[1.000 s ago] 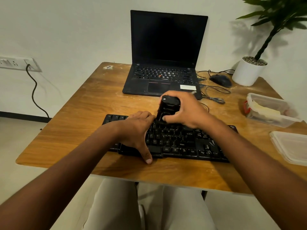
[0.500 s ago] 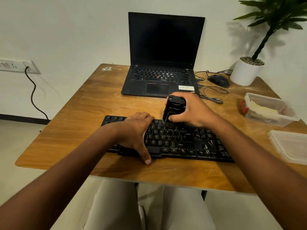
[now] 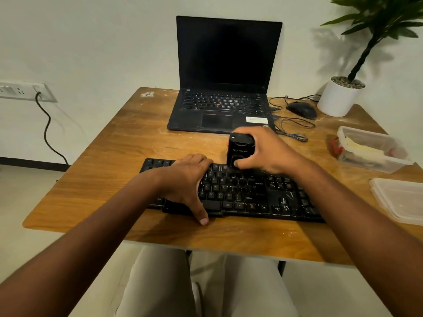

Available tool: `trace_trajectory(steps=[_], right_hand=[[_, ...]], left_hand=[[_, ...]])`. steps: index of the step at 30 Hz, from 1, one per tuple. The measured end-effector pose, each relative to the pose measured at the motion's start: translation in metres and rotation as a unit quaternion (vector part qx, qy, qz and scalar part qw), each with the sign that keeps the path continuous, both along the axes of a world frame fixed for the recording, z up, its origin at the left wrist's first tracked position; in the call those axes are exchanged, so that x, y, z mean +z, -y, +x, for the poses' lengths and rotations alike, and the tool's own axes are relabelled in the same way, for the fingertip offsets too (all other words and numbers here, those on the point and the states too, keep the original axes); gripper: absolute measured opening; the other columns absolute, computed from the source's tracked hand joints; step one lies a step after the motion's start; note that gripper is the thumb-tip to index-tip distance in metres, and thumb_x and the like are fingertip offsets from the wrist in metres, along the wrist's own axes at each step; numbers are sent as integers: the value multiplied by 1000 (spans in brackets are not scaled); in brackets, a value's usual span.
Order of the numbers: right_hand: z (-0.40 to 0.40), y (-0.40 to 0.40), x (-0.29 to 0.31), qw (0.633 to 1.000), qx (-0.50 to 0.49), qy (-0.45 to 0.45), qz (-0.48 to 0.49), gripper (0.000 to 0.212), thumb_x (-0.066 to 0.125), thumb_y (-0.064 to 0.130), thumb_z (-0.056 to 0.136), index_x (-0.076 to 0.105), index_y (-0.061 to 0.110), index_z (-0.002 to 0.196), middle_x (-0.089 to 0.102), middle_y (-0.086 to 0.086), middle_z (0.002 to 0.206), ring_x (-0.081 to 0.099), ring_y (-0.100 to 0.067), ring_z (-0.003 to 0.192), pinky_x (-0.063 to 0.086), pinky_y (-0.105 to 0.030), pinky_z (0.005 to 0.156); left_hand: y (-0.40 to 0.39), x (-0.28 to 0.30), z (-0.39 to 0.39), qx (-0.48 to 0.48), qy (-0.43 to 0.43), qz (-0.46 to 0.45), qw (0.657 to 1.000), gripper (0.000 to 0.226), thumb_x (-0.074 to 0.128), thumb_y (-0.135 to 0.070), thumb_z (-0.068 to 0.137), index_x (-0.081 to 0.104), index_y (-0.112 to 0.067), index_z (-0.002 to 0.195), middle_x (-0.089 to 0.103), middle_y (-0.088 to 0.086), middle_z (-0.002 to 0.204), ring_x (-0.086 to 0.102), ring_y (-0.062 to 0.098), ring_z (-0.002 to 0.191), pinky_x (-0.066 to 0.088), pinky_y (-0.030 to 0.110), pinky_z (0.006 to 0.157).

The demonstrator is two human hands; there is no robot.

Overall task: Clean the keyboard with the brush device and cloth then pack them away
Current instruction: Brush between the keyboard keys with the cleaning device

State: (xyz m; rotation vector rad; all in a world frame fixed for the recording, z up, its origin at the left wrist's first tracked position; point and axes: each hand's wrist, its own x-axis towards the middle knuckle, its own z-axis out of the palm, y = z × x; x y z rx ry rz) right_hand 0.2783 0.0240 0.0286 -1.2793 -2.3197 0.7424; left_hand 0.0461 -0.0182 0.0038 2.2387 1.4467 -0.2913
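Nearest you, along the front edge of the tabletop (image 3: 96,184), lies the black keyboard (image 3: 251,197). Your left hand (image 3: 185,181) rests on its left half, fingers curled over the far key rows and the thumb stretched down past the keyboard's near edge onto the wood; it grips nothing. Your right hand (image 3: 267,152) wraps round the black brush device (image 3: 240,148), holding it upright with its lower end on the far key row near the keyboard's middle; the bristles themselves cannot be made out.

Toward the right edge a clear flat lid (image 3: 402,197) lies on the tabletop, and just beyond it stands an open clear container (image 3: 370,149) with a pale folded cloth (image 3: 364,147) inside and something red at its left end.

Further back, an open laptop (image 3: 226,88) with a dark screen sits at the far edge. Right of it are loose cables (image 3: 290,126), a dark mouse (image 3: 302,109) and, at the far right corner, a white potted plant (image 3: 338,97).
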Motion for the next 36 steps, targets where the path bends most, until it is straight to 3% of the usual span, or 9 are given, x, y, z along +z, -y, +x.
trace_trajectory(steps=[4,8,11,14,19,22,27,33,36], right_hand=[[27,-3,14,997,-19,69,-10,44,88,11,73,65,27,106,68,8,101,64,-9,98,53,-24,80],[11,9,18,999,-36,-32,16,52,89,14,72,66,26,116,69,10,107,64,-5,102,55,-23,83],[-15,19,11,997,-2,-75,9,47,88,14,72,67,27,112,71,9,101,66,-5,95,56,-22,77],[-18,23,2,999,19,-31,-8,40,88,14,73,67,27,105,70,8,94,65,-5,87,55,-23,71],[17,16,18,996,4,82,-35,40,87,9,74,66,27,103,69,8,98,65,-8,94,57,-31,84],[15,13,19,999,-14,41,-25,40,88,10,72,65,28,99,69,6,96,67,-13,92,58,-33,77],[-13,20,-2,998,-5,-60,-8,43,89,14,70,66,29,102,69,8,93,65,-5,88,52,-15,71],[23,14,20,994,-12,98,-52,41,87,9,73,65,27,103,69,6,97,65,-11,94,57,-31,81],[26,10,31,994,-26,97,-37,42,88,9,73,65,26,106,69,7,99,65,-10,95,55,-30,79]], left_hand=[[0,-1,-1,-1,1,0,1000,153,94,-65,53,0,-24,166,7,-5,169,5,24,156,11,44,129],[1,0,0,3,2,2,1000,152,95,-64,53,1,-24,165,8,-5,169,5,23,156,10,43,129],[2,1,-1,10,7,2,1000,153,95,-64,52,1,-25,165,9,-5,169,6,23,155,11,44,130],[1,0,-1,11,7,1,1000,154,96,-64,52,0,-25,165,8,-4,169,6,23,156,12,44,130],[1,-2,-2,10,11,-4,1000,154,95,-64,52,0,-24,166,4,-5,170,2,24,157,9,44,130],[1,-1,-2,8,11,-1,1000,153,95,-64,52,0,-24,166,5,-5,170,3,24,157,9,44,130],[1,-2,-2,11,9,1,1000,154,95,-65,51,1,-25,166,6,-4,170,4,23,157,10,43,130],[2,-2,-1,8,4,-2,1000,154,94,-64,55,-5,-23,166,-2,-3,173,-4,23,159,3,42,128],[2,-2,-1,8,5,2,1000,154,95,-63,54,-2,-23,166,2,-3,172,0,24,158,5,42,128]])
